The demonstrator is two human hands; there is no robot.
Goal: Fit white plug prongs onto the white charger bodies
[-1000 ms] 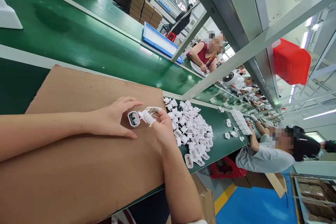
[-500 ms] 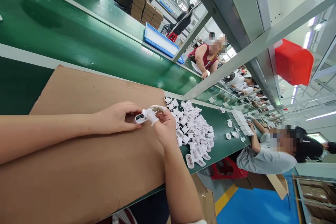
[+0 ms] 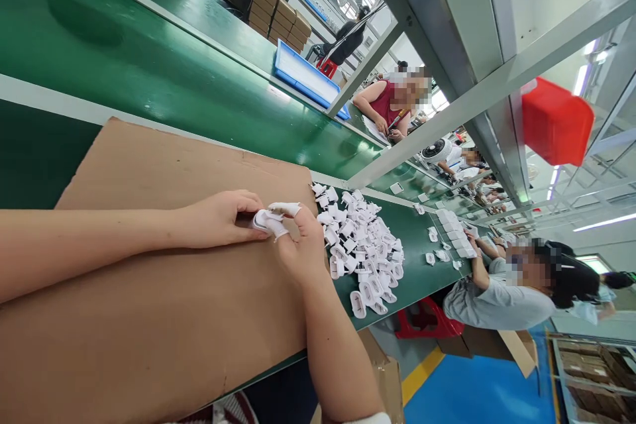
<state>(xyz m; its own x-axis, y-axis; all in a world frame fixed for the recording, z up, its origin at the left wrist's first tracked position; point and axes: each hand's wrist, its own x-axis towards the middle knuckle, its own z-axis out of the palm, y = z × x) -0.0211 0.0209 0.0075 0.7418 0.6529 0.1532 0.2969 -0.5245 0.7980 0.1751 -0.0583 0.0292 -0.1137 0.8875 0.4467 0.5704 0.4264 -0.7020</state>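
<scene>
My left hand (image 3: 223,218) grips one end of a small white oval plastic housing (image 3: 259,219) between thumb and fingers, over the brown cardboard sheet (image 3: 199,318). On the other end, my right hand (image 3: 302,245) pinches it with a thumb and finger wrapped in white covers. These covered fingertips hide much of the housing. Just right of my right hand, a heap of similar white plastic housings (image 3: 368,245) lies on the green table, some showing dark openings.
Beyond the cardboard runs a green conveyor belt (image 3: 199,99) with a blue tray (image 3: 308,79) behind it. A grey metal post (image 3: 377,162) rises past the heap. Farther right, a co-worker in grey (image 3: 497,298) sits by white pieces; another in red sits across the belt.
My right hand has moved slightly left and closed in over the housing, covering more of it. The housing's dark inside, seen before, is now hidden. My left hand keeps its grip.
</scene>
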